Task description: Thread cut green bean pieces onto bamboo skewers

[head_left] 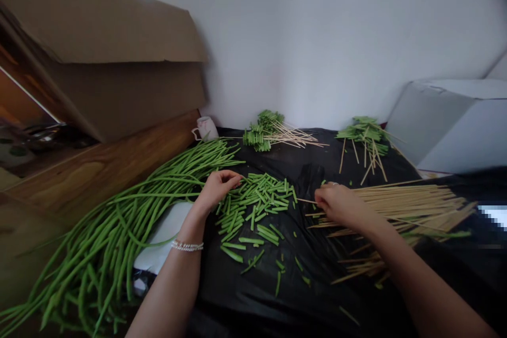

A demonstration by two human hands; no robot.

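Observation:
My left hand [217, 187] reaches over a pile of short cut green bean pieces [253, 206] on a black plastic sheet [277, 296], its fingers curled together at the pile's left edge. A bead bracelet [187, 246] circles that wrist. My right hand [336, 204] is closed on a thin bamboo skewer [307, 201] whose tip points left toward the bean pieces. Under and behind it lies a large heap of bare skewers [412, 206].
Long uncut green beans [119, 232] stretch along the left. Two bundles of skewered beans [263, 132] [366, 134] lie by the wall. A cardboard box [103, 47] overhangs at left, a white cup [206, 128] beneath it, a grey-white box [455, 121] at right.

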